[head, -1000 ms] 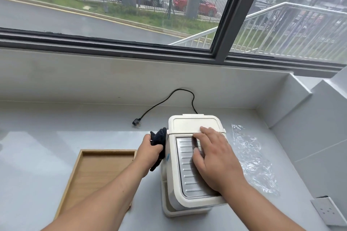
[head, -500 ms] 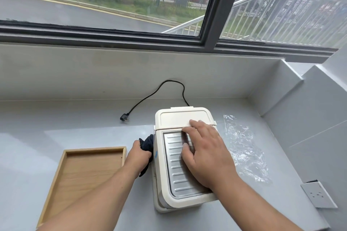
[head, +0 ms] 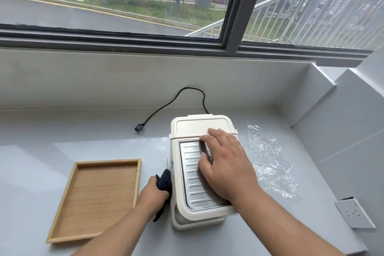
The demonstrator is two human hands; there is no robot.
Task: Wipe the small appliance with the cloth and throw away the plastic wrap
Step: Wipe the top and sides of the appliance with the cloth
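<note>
Wiping the left wall of the small cream plastic appliance (head: 193, 127) with its ribbed metal lid
The left hand (head: 153, 193) clenches the soft dark bunched cloth (head: 164, 180) against it; the right hand (head: 224, 164) lies flat, fingers straight, on the lid; it stands on the grey counter (head: 62, 141), probably rigid but light enough to slide, so steady it from above; the crumpled clear plastic wrap (head: 268, 160) just to its right looks flimsy, best pinched up.

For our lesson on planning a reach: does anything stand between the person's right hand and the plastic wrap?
Nothing visible does. The right hand rests flat on the small appliance's ribbed top. The plastic wrap lies on the grey counter close beside the appliance on its right, with nothing on top of it.
</note>
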